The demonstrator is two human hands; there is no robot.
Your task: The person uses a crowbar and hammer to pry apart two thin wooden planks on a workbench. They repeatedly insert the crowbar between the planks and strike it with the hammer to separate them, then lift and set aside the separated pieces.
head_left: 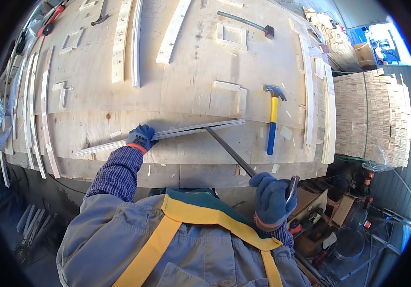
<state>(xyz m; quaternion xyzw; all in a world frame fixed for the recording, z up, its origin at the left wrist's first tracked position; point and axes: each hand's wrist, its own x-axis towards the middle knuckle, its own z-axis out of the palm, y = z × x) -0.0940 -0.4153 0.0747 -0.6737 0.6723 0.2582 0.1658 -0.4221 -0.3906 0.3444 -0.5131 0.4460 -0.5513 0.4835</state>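
Observation:
My left hand point(141, 137), in a blue glove with an orange cuff, is closed round a long pale wooden strip point(176, 131) on the plywood table. The strip seems made of thin layers, with a narrow gap toward its right end. A dark metal pry bar point(231, 154) slants across the table's near edge, its far tip at that gap. My right hand point(273, 198), gloved alike, grips the bar near its curved end, just off the table edge. Right of the strip lies a claw hammer point(272, 119) with a yellow and blue handle.
The plywood table point(186, 100) bears small wooden frames point(231, 37), long boards point(121, 43) and a dark-handled hammer point(246, 23) farther back. More strips point(50, 115) line the left side. A strapped stack of wood point(372, 119) stands at right, above a cluttered box point(310, 215).

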